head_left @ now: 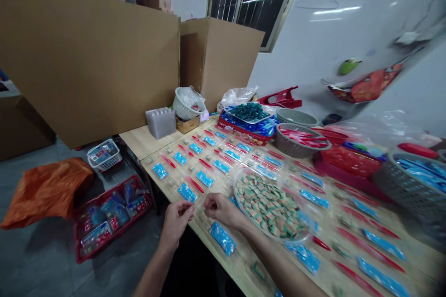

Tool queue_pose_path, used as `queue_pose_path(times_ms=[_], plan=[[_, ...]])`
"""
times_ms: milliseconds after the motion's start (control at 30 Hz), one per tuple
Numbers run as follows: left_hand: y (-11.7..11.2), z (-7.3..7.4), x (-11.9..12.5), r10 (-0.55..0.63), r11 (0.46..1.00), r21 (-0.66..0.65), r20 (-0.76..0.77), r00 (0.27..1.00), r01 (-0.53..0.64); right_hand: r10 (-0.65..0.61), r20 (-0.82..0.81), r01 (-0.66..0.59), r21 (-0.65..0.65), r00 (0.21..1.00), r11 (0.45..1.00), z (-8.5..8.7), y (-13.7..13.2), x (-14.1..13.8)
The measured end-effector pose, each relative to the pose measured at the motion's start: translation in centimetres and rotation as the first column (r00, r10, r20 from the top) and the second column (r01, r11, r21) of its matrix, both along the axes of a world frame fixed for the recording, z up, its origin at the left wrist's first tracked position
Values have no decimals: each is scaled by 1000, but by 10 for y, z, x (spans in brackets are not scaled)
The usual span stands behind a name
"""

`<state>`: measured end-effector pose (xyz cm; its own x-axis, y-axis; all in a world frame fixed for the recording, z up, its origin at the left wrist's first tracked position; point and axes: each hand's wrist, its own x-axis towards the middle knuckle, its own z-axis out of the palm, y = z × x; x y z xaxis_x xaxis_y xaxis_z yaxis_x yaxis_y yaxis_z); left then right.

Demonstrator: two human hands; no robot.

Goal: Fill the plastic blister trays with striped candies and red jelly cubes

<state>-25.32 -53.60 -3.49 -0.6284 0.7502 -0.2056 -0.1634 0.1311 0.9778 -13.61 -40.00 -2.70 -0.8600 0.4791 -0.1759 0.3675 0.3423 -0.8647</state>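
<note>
1. The small object (198, 207) pinched between the bare left hand (177, 223) and bare right hand (219, 209) is too small to identify.
2. Printing on the blue rectangular sachet (222, 238) is blurred and unreadable.
3. The grey woven plastic basket (407, 185) is cut off by the right edge; its blue contents are too blurred to identify.

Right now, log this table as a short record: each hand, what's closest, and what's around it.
Left hand: raised at the table edge, fingers pinched; anything held is too small to tell
Right hand: fingers pinched, close to the left hand; anything held is too small to tell
Closest: blue packet, round tray of sweets
Surface: wooden table, set with rows of blue packets and red sticks
Floor: red crate, orange bag
</note>
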Motion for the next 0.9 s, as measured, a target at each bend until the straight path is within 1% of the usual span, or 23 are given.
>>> queue_pose_path(times_ms=[100, 167, 267, 367, 433, 500, 600, 667, 733, 800, 900], plan=[[1, -10, 4, -36, 999, 3, -91, 995, 37, 47, 31, -51, 170, 998, 984, 2, -7, -4], [2, -14, 5, -52, 999, 1, -178, 983, 53, 50, 56, -64, 305, 997, 950, 5, -12, -4], [0, -15, 6, -63, 998, -27, -329, 942, 57, 42, 106, -87, 471, 994, 878, 10, -21, -2], [-4, -13, 11, -76, 997, -46, -442, 894, 62, 35, 191, -146, 602, 981, 785, 9, -30, 0], [-5, -11, 15, -107, 994, -59, -496, 862, 89, 28, 252, -194, 666, 967, 720, 6, -34, 0], [-6, -11, 17, -140, 990, -81, -549, 824, 114, 32, 287, -234, 704, 957, 670, 5, -38, 0], [-5, -12, 18, -159, 987, -102, -607, 779, 122, 53, 306, -268, 725, 951, 635, 9, -42, -1], [-4, -12, 18, -161, 987, -110, -624, 765, 118, 45, 296, -256, 729, 954, 635, 13, -42, 0], [-3, -12, 18, -156, 987, -120, -634, 758, 103, 31, 266, -218, 711, 963, 668, 14, -39, 1], [-4, -11, 18, -154, 987, -130, -634, 758, 92, 26, 205, -157, 655, 978, 739, 12, -33, 4], [-4, -10, 17, -160, 986, -139, -621, 768, 93, 26, 74, -61, 520, 997, 852, 7, -25, 8]])
